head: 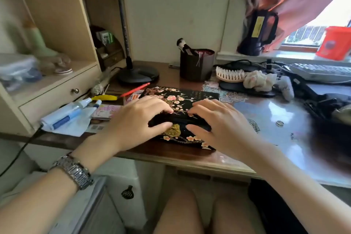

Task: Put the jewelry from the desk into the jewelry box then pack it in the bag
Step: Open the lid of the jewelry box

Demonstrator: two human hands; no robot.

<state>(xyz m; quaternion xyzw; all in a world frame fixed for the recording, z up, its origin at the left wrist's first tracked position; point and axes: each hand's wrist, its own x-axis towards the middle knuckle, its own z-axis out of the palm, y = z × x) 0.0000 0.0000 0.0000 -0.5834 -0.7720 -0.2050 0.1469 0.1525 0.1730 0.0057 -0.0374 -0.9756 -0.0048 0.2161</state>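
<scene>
A black lacquered jewelry box [182,99] painted with pink blossoms and a gold clasp lies at the front middle of the desk. My left hand [136,119] grips its front left, fingers on the lid and thumb on the front face. My right hand [218,121] holds the front right the same way. A small ring [279,123] lies on the glossy desk to the right of the box. A dark bag [322,100] sits at the right edge, blurred.
A shelf unit with a drawer [57,89] stands at the left. Tubes and tissues [66,116] lie left of the box. A lamp base [138,75], a brush holder [196,66], a hairbrush [229,75] and a keyboard [321,72] fill the back.
</scene>
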